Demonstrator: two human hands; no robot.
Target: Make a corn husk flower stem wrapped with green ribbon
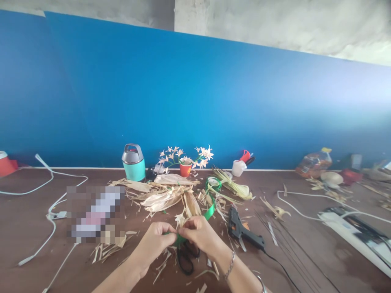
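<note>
My left hand [159, 240] and my right hand [201, 236] meet fingertip to fingertip low in the middle of the head view, both closed in a pinch. Between them a small pale corn husk flower [180, 220] points upward, its base at my right fingertips. Green ribbon [209, 212] runs down from a loop on the table to behind my right hand, and green shows at the left fingertips as well. The exact grip is partly hidden by the fingers. A black scissors-like handle or cord loop [185, 260] lies beneath my hands.
Dried husks [165, 197] and scraps cover the table's middle. A glue gun [244, 230] with its cord and thin wires [284, 244] lie right. Behind stand a turquoise container [134, 169], a red cup [185, 170] of husk flowers and a white cup [238, 168]. White cables [51, 228] run left.
</note>
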